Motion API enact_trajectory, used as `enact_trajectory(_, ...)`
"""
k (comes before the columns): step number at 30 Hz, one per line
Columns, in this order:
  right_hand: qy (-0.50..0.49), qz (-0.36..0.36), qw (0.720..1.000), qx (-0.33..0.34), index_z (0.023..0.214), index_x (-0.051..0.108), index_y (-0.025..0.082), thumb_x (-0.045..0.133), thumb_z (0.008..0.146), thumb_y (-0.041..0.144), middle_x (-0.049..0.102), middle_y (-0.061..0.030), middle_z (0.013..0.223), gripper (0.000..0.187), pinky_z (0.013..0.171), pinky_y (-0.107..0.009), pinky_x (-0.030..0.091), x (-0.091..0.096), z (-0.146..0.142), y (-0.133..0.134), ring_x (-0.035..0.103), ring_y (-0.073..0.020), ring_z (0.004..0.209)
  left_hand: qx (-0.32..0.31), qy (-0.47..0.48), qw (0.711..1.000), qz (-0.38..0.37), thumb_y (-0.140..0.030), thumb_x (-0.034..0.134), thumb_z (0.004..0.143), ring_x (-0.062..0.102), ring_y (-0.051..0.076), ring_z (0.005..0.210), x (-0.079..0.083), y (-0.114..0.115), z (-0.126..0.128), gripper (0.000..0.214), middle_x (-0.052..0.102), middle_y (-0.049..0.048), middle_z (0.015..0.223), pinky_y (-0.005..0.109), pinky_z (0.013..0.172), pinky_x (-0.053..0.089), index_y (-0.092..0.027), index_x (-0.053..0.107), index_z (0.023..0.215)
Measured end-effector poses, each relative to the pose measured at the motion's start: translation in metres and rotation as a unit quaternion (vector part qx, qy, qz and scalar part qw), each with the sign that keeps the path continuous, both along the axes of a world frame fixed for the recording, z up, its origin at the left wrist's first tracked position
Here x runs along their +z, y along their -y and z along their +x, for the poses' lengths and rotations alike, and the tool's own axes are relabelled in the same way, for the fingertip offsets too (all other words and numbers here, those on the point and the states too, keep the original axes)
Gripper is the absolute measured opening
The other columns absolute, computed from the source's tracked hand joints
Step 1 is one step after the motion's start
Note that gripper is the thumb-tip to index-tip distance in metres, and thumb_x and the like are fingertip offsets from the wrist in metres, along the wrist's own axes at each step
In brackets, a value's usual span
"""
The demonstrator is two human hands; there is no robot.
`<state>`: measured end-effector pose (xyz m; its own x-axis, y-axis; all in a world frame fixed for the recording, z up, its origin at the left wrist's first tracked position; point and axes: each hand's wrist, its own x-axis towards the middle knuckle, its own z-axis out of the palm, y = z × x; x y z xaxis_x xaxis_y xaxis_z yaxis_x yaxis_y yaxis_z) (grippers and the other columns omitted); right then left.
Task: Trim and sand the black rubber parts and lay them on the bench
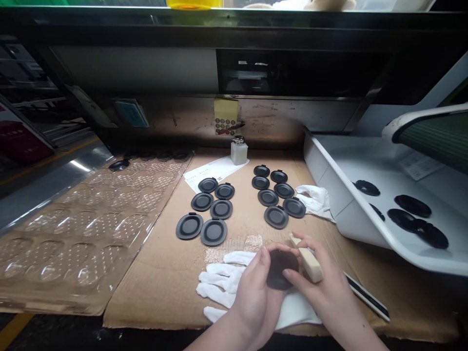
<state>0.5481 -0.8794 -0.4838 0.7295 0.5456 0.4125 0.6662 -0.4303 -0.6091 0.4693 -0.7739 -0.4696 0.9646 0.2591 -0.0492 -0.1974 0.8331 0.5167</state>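
My left hand [252, 292] cups a dark round plastic lid [281, 269], its thumb along the near-left rim. With thumb and fingers, my right hand [323, 282] grips the right side of the same lid. A cream-coloured block [310, 263] shows by the right fingers; whether they hold it or it rests behind them I cannot tell. Below both hands lies a white glove [223, 282], partly hidden by them. Farther back on the cardboard [157, 278] are two groups of black round lids, one on the left [214, 231] and one on the right [276, 217].
A clear blister tray [84, 214] with black parts at its far end lies left. At right stands a white bin [347, 214] holding several black lids. A small bottle [239, 151], paper sheet [212, 170], second glove [315, 199] and black-and-white strip [367, 297] lie around.
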Motion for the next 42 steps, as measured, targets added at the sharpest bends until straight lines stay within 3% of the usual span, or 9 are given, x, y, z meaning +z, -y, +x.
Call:
enact_trajectory(5, -0.003, 0.019, 0.999, 0.040, 0.104, 0.047, 0.023, 0.047, 0.082, 0.037, 0.055, -0.0054, 0.118, 0.026, 0.082, -0.028, 0.048, 0.006, 0.007, -0.001, 0.056, -0.0161, 0.102, 0.015, -0.013, 0.999, -0.026, -0.036, 0.035, 0.087, 0.052, 0.021, 0.100, 0.000, 0.000, 0.002, 0.032, 0.057, 0.0121, 0.102, 0.038, 0.091, 0.037, -0.012, 0.055, 0.093)
enact_trajectory(11, -0.030, 0.128, 0.990, -0.058, 0.096, 0.053, 0.024, 0.053, 0.079, 0.037, 0.054, -0.0016, 0.120, 0.021, 0.094, -0.029, 0.042, 0.022, 0.016, 0.026, 0.051, -0.0175, 0.111, 0.020, -0.039, 0.998, -0.033, -0.040, 0.039, 0.085, 0.055, 0.024, 0.097, 0.000, 0.001, 0.000, 0.032, 0.059, 0.0148, 0.100, 0.039, 0.088, 0.038, -0.012, 0.051, 0.096)
enact_trajectory(14, 0.010, 0.129, 0.987, -0.092, 0.096, 0.057, 0.024, 0.060, 0.075, 0.035, 0.059, -0.0005, 0.112, 0.024, 0.085, -0.021, 0.047, 0.026, 0.010, 0.042, 0.057, -0.0166, 0.100, 0.025, -0.044, 0.998, -0.029, -0.041, 0.040, 0.084, 0.055, 0.024, 0.098, -0.001, 0.001, 0.001, 0.033, 0.059, 0.0155, 0.102, 0.039, 0.089, 0.037, -0.012, 0.051, 0.096)
enact_trajectory(17, 0.079, 0.075, 0.994, 0.015, 0.099, 0.057, 0.025, 0.061, 0.074, 0.027, 0.064, 0.0013, 0.095, 0.025, 0.067, -0.015, 0.050, 0.023, -0.004, 0.048, 0.063, -0.0127, 0.079, 0.025, -0.043, 0.998, -0.022, -0.041, 0.040, 0.084, 0.055, 0.024, 0.098, -0.002, 0.001, 0.003, 0.033, 0.059, 0.0153, 0.102, 0.039, 0.090, 0.036, -0.012, 0.052, 0.096)
enact_trajectory(19, 0.131, 0.030, 0.979, 0.152, 0.103, 0.056, 0.024, 0.057, 0.077, 0.023, 0.063, -0.0007, 0.096, 0.026, 0.071, -0.018, 0.050, 0.018, -0.009, 0.047, 0.061, -0.0135, 0.083, 0.026, -0.037, 0.999, -0.014, -0.040, 0.038, 0.085, 0.055, 0.024, 0.098, -0.002, 0.002, 0.003, 0.034, 0.059, 0.0151, 0.101, 0.038, 0.090, 0.036, -0.012, 0.052, 0.095)
enact_trajectory(21, 0.176, -0.003, 0.957, 0.231, 0.108, 0.054, 0.022, 0.053, 0.079, 0.019, 0.061, -0.0040, 0.100, 0.029, 0.076, -0.024, 0.048, 0.014, -0.007, 0.043, 0.058, -0.0154, 0.092, 0.024, -0.027, 0.999, -0.008, -0.039, 0.037, 0.086, 0.054, 0.023, 0.097, -0.001, 0.002, 0.004, 0.033, 0.059, 0.0140, 0.098, 0.037, 0.088, 0.037, -0.011, 0.052, 0.095)
enact_trajectory(28, 0.242, -0.008, 0.940, 0.241, 0.114, 0.051, 0.024, 0.051, 0.080, 0.010, 0.061, -0.0050, 0.100, 0.037, 0.068, -0.030, 0.042, 0.032, 0.029, 0.024, 0.055, -0.0152, 0.084, 0.016, -0.046, 0.999, 0.012, -0.038, 0.036, 0.086, 0.053, 0.019, 0.093, -0.001, 0.001, 0.004, 0.031, 0.057, 0.0093, 0.096, 0.033, 0.084, 0.038, -0.014, 0.052, 0.096)
enact_trajectory(37, 0.193, -0.003, 0.950, 0.246, 0.109, 0.053, 0.020, 0.049, 0.081, 0.016, 0.061, -0.0056, 0.095, 0.028, 0.071, -0.031, 0.042, 0.008, -0.005, 0.041, 0.057, -0.0156, 0.084, 0.037, -0.048, 0.998, 0.001, -0.040, 0.038, 0.085, 0.054, 0.024, 0.097, -0.002, 0.003, 0.006, 0.033, 0.059, 0.0138, 0.095, 0.037, 0.087, 0.037, -0.011, 0.051, 0.094)
enact_trajectory(42, 0.248, 0.009, 0.942, 0.224, 0.109, 0.051, 0.019, 0.048, 0.081, 0.013, 0.062, -0.0061, 0.095, 0.029, 0.069, -0.031, 0.041, 0.026, 0.019, 0.029, 0.056, -0.0155, 0.084, 0.001, -0.042, 0.999, 0.005, -0.040, 0.037, 0.086, 0.055, 0.020, 0.092, -0.002, 0.002, 0.005, 0.033, 0.058, 0.0114, 0.094, 0.036, 0.084, 0.039, -0.012, 0.051, 0.097)
